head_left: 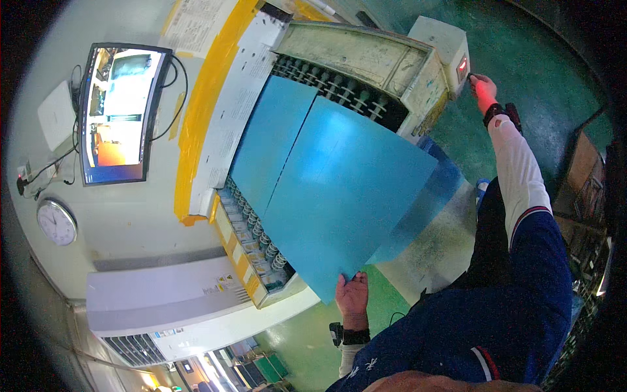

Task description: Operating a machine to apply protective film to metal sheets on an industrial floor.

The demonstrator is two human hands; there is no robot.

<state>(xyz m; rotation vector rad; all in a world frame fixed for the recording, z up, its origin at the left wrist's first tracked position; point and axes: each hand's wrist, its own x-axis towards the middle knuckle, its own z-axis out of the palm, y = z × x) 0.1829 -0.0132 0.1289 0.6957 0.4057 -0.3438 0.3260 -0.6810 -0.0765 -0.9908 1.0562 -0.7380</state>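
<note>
A large blue sheet lies flat over a roller machine, its near corner jutting past the machine's edge. My left hand grips that edge near the corner, thumb and fingers bent around it. Beyond a dark seam, a second blue sheet rests on the rollers farther in. On the far right, my right hand reaches a grey control box with a glowing red light. Its fingertips are closed on a small dark knob at the box's side.
Rows of rollers show at both sides of the sheets. A yellow-taped white panel stands along the machine's back. A monitor and a clock hang on the wall. A white air-conditioner cabinet stands lower left. More blue sheets sit underneath.
</note>
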